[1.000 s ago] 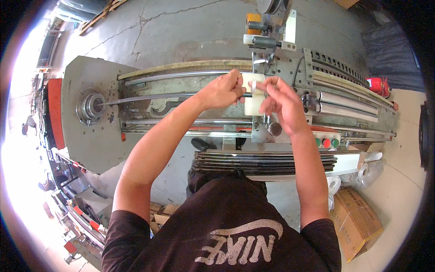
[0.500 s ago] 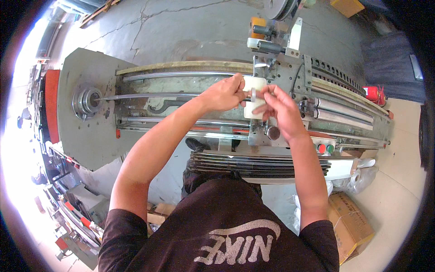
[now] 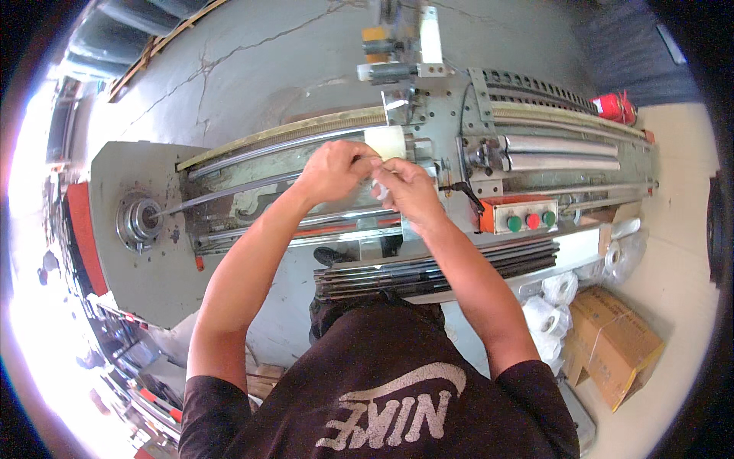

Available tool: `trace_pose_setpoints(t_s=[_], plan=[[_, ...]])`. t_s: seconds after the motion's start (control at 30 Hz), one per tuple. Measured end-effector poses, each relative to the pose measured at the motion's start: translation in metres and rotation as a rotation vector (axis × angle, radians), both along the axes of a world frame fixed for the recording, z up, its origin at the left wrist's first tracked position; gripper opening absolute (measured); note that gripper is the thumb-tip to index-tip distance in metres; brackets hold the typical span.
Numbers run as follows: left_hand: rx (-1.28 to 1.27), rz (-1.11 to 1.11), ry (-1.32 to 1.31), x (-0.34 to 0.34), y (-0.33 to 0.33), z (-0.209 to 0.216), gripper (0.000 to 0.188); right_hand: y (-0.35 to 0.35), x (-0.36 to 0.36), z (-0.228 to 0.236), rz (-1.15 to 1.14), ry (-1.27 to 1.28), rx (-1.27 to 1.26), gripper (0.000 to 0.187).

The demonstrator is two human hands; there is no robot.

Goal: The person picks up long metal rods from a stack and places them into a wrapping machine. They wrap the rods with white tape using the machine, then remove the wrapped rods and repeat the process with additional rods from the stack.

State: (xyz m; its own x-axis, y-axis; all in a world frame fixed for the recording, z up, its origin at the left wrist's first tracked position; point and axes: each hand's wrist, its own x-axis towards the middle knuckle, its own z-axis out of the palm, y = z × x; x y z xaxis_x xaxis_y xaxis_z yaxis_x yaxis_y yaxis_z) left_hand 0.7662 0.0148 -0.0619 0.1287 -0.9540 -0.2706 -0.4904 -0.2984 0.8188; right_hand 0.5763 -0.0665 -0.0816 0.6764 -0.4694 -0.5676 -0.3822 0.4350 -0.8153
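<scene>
A long metal rod point(image 3: 229, 196) runs from the round chuck point(image 3: 141, 222) on the left to my left hand point(image 3: 333, 173). The fingers of that hand are closed at the rod's right end and cover it. My right hand point(image 3: 414, 193) meets the left fingertips, thumb and fingers pinched together. A small white piece point(image 3: 380, 191) shows among the right fingers; its kind I cannot make out. Just beyond both hands is a white block point(image 3: 384, 142) on the machine's carriage, partly hidden by the left fingers.
Parallel guide rails point(image 3: 275, 155) span the grey machine. To the right sits a red control box point(image 3: 520, 216) with green and red buttons. Several dark rods point(image 3: 436, 269) lie in a stack in front of me. A cardboard box point(image 3: 614, 344) and plastic-wrapped rolls point(image 3: 547, 321) stand at lower right.
Both hands have come closer together and now meet left of and nearer than the white block. My right hand has left the block's front. The whole view has shifted.
</scene>
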Motion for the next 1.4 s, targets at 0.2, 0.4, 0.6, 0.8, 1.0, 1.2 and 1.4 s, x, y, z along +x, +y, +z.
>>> trace_pose_setpoints(t_s=[0.2, 0.4, 0.6, 0.8, 1.0, 1.2, 1.4], plan=[[-0.018, 0.076, -0.104, 0.004, -0.003, -0.016, 0.03, 0.073, -0.065, 0.126, 0.703, -0.885, 0.155, 0.013], [0.001, 0.018, -0.11, -0.005, 0.0, -0.016, 0.03, 0.029, -0.175, -0.013, 0.16, 0.228, -0.832, 0.036], [0.083, 0.013, -0.03, -0.01, 0.004, -0.012, 0.03, -0.003, -0.151, -0.112, 0.113, 0.424, -1.363, 0.026], [0.002, -0.004, -0.066, -0.013, 0.013, -0.019, 0.032, 0.016, -0.154, -0.098, 0.291, 0.47, -1.381, 0.026], [-0.019, -0.031, -0.081, -0.011, 0.013, -0.022, 0.031, 0.055, -0.132, -0.021, 0.451, 0.206, -0.865, 0.028], [-0.042, -0.078, -0.122, -0.015, 0.013, -0.015, 0.031, 0.108, 0.021, -0.059, -0.14, -0.399, 0.093, 0.041], [-0.02, 0.15, -0.209, 0.043, 0.092, -0.008, 0.062, 0.109, 0.081, -0.058, -0.501, -0.307, 0.308, 0.025]])
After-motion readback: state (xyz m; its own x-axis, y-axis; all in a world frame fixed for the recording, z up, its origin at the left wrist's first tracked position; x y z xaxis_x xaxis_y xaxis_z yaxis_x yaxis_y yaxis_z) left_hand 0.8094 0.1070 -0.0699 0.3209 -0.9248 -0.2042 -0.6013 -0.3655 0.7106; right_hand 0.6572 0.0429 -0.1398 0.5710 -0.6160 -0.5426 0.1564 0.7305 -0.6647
